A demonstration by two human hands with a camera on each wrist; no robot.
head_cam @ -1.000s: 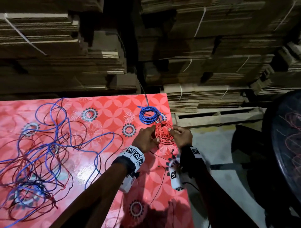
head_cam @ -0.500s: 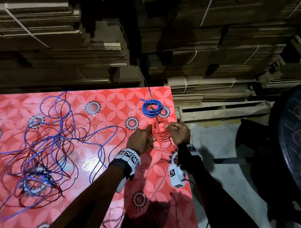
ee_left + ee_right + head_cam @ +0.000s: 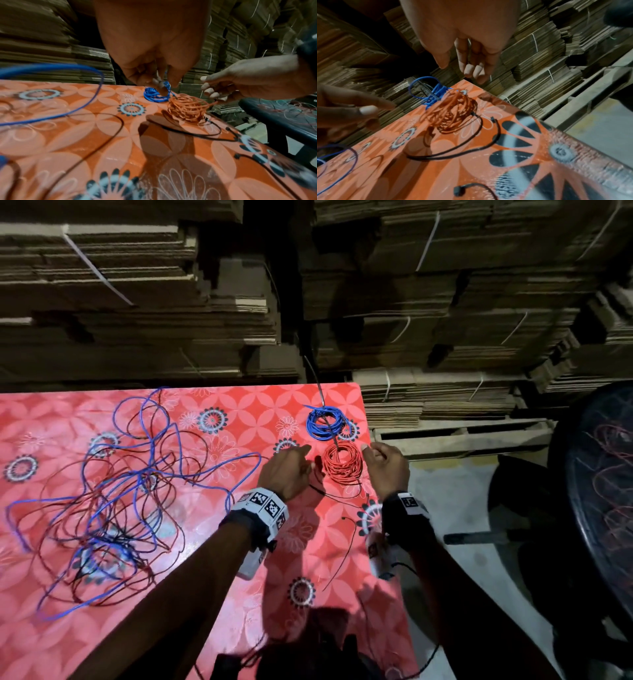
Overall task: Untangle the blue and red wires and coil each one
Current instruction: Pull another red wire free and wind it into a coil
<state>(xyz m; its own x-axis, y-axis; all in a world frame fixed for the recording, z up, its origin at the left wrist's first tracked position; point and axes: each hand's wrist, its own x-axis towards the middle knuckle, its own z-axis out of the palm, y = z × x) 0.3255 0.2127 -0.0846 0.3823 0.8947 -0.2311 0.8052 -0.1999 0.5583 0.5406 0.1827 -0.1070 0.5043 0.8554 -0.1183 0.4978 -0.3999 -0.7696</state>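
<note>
On the table [image 3: 171, 628], both hands flank the red coil [image 3: 343, 463], empty.

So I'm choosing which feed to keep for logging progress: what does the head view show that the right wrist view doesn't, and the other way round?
Only the head view shows the tangle of blue and red wires spread over the left of the table, plus both wrist bands.

Only the right wrist view shows the black cable's plug end near the table edge, close up.

Both show the red coil lying beside the blue coil, with the left hand and right hand off either side of the red coil, gripping nothing.
</note>
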